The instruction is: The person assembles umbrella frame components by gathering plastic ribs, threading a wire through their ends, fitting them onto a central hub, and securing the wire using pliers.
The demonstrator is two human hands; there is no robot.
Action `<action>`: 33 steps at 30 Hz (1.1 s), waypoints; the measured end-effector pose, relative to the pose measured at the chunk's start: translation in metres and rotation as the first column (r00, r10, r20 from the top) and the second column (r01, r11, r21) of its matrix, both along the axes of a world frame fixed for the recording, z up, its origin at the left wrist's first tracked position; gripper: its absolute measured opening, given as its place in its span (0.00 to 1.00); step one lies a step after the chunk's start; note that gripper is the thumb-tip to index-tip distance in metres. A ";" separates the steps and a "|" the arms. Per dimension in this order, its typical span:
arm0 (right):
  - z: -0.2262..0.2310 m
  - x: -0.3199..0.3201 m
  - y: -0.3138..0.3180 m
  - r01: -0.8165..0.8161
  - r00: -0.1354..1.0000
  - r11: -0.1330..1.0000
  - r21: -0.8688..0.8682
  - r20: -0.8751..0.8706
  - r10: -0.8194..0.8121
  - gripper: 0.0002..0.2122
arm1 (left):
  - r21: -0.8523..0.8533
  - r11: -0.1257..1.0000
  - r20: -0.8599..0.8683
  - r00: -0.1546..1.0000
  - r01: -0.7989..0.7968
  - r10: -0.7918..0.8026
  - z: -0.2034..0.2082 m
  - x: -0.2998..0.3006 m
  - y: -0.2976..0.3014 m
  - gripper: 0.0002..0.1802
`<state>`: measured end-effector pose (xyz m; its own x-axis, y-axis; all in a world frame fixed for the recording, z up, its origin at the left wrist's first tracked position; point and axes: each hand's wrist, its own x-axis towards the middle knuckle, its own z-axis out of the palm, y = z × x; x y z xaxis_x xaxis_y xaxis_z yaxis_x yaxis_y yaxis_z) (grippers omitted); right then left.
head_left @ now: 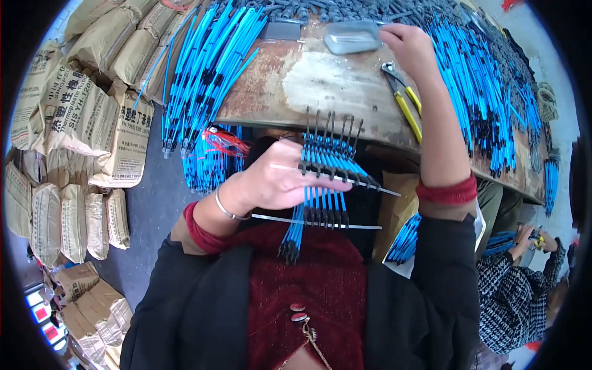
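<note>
My left hand [280, 179] is closed around a set of blue rods [330, 161] with black ends, held up in front of my chest. The rods stand side by side in a row, crossed by two thin pale strips [364, 227], and thin dark tips stick up beyond them. A few rods hang lower, below my wrist. Over the table, my right hand [410, 46] reaches to the right rim of a shallow clear plastic dish [353, 38]. Its fingers are drawn together at the rim; whether they pinch anything is hidden. Yellow-handled pliers [404, 102] lie below that hand.
Piles of blue rods lie on the worn table [259, 86] at left [213, 61] and right [472, 86]. Grey fittings [345, 9] heap along its far side. Brown paper sacks [80, 105] stack at left. At lower right a co-worker [518, 296] handles a yellow-handled tool.
</note>
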<state>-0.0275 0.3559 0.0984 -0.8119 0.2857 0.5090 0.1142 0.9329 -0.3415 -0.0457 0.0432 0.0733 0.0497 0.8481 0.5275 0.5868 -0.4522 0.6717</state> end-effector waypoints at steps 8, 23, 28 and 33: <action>-0.032 -0.093 0.025 -0.199 0.799 0.926 0.320 0.600 -0.035 0.08 | 0.137 0.987 0.066 0.993 0.083 -0.093 -0.006 0.002 0.000 0.17; 0.002 0.025 -0.040 -0.137 0.977 0.971 -0.198 0.134 0.166 0.07 | 0.160 0.985 0.104 0.992 0.060 -0.078 -0.009 0.005 0.001 0.18; -0.032 0.116 -0.061 -0.124 0.926 0.982 -0.141 0.340 0.165 0.09 | 0.100 0.992 0.039 0.996 0.079 -0.083 -0.010 0.004 0.006 0.13; -0.040 0.141 -0.072 -0.038 0.923 0.993 -0.107 0.376 0.076 0.09 | 0.156 0.986 0.062 0.996 0.058 -0.068 -0.019 0.007 0.010 0.16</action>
